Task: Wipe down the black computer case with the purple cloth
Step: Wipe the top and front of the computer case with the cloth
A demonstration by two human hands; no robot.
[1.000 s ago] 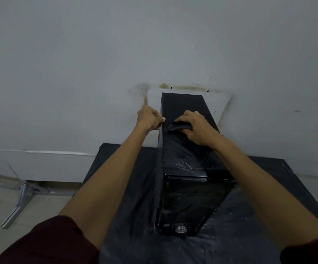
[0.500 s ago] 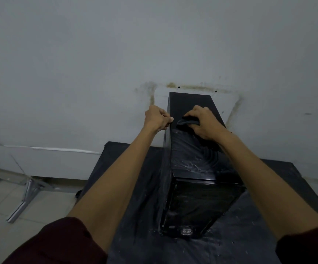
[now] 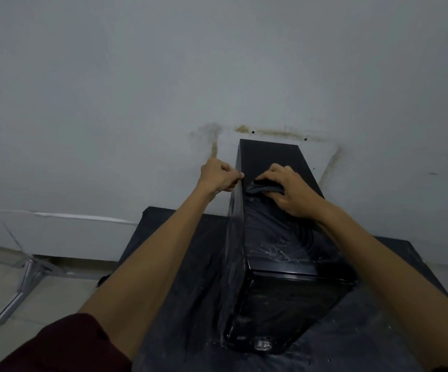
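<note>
Curled round the purple cloth (image 3: 264, 189), the fingers of the right hand (image 3: 295, 193) press it down on the top panel of the black computer case (image 3: 271, 157). The cloth shows as a dark crumpled wad under and just ahead of the fingertips. It pokes out toward the panel's left edge, roughly midway along the top. The left hand (image 3: 217, 178) grips the case's upper left edge just beside the cloth, thumb tip on the rim and fingers curled against the side panel. Pale streaks smear the nearer half of the top. The case stands upright on a table (image 3: 180, 264) under a black cover, with its far end close to a grey wall (image 3: 217, 63) marked by brownish stains. Dark red sleeves (image 3: 64, 342) cover both upper arms. Metal legs (image 3: 24, 280) stand on the tiled floor at the left.
</note>
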